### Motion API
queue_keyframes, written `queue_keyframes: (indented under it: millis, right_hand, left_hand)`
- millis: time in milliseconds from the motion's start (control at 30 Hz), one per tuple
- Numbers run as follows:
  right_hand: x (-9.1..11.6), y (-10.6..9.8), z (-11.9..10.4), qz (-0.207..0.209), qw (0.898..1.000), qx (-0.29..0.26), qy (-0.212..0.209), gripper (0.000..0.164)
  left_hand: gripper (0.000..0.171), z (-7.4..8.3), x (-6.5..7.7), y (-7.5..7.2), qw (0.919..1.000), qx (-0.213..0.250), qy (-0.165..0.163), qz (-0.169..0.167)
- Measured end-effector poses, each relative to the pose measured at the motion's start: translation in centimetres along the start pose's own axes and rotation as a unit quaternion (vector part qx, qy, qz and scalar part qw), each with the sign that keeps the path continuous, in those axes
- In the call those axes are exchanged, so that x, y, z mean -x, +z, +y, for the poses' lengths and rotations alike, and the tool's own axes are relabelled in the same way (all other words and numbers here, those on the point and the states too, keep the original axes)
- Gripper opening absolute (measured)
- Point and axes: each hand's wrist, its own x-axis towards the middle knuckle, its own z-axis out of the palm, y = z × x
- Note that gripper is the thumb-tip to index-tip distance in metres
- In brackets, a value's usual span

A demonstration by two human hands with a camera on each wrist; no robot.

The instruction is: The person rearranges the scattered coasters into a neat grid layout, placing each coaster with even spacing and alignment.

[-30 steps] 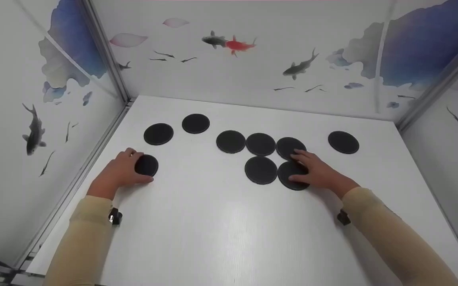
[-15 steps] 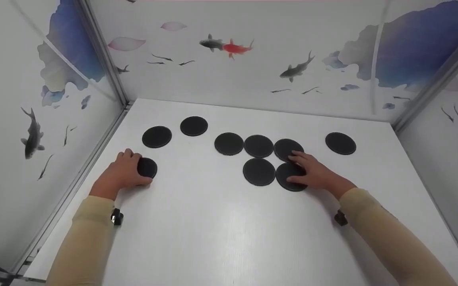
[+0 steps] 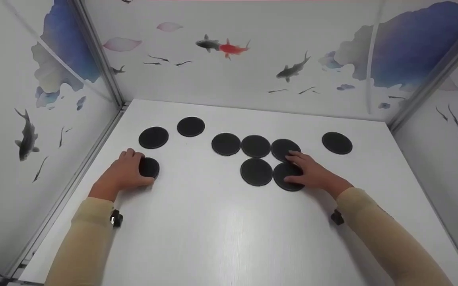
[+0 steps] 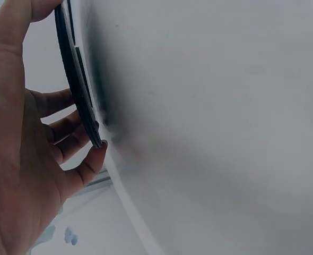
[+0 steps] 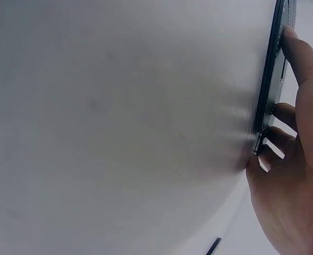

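My left hand (image 3: 127,171) grips a black round coaster (image 3: 149,168) by its edge. In the left wrist view that coaster (image 4: 77,79) tilts just over the table, thumb and fingertips at its rim. My right hand (image 3: 312,171) lies over two touching coasters at the middle right: its thumb presses on the near coaster (image 3: 282,171), and fingertips touch the far coaster (image 3: 282,147). The right wrist view shows the right thumb (image 5: 297,48) on a coaster's face (image 5: 273,74). Beside these, touching, lie a front coaster (image 3: 256,172), a back coaster (image 3: 255,146) and another coaster (image 3: 226,144).
Two separate coasters, one round (image 3: 153,138) and another behind it (image 3: 191,126), lie at the back left. A lone coaster (image 3: 337,143) lies at the back right. The white table (image 3: 213,238) is bordered by white walls (image 3: 245,83) with painted fish and metal corner posts.
My left hand has shifted slightly with its coaster, whose near edge now looks thicker and more tilted. The right hand stays on its two coasters. The whole view drifts slightly.
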Motion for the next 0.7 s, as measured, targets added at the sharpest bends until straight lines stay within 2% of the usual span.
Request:
queue_keyframes:
  millis: [367, 567, 700]
  right_hand:
    - [-0.2, 0.0, 0.2, 0.002, 1.000, 0.001, -0.006, 0.093]
    - [-0.1, 0.1, 0.1, -0.002, 1.000, 0.000, -0.001, 0.093]
    - [-0.3, 0.0, 0.0, -0.007, 1.000, 0.001, 0.008, 0.094]
  left_hand:
    - [0.088, 2.5, -1.7, -0.1, 0.9993, 0.001, 0.039, -0.001]
    - [0.090, 3.8, -2.7, 0.2, 0.9976, -0.009, 0.069, 0.001]
    - [0.091, 4.7, -3.6, 0.6, 0.9968, -0.026, 0.075, -0.003]
